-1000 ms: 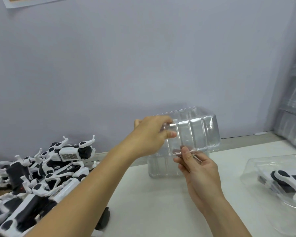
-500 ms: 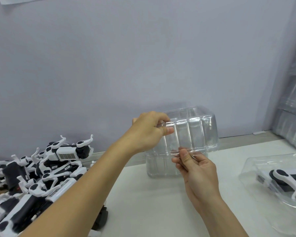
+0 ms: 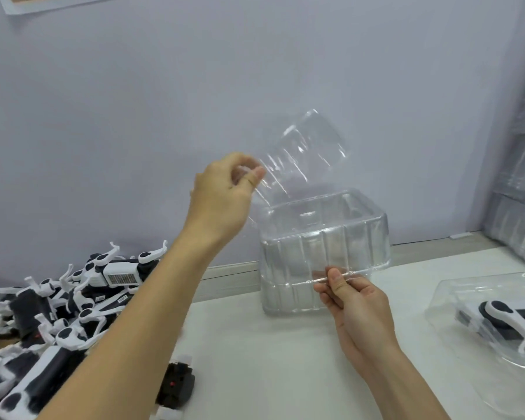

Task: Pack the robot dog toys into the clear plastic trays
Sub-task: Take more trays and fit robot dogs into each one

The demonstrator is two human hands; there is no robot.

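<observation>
one clear tray (image 3: 303, 156) lifted off the stack of clear trays (image 3: 322, 253), tilted in the air above it against the wall. left hand (image 3: 222, 201) pinches its lower corner, thumb and fingers closed on it. right hand (image 3: 355, 304) pinches the near flange of the stack's top tray. pile of robot dog toys (image 3: 58, 298) at left on the white table (image 3: 270, 359). far right, a packed tray (image 3: 491, 313) holds one dog.
</observation>
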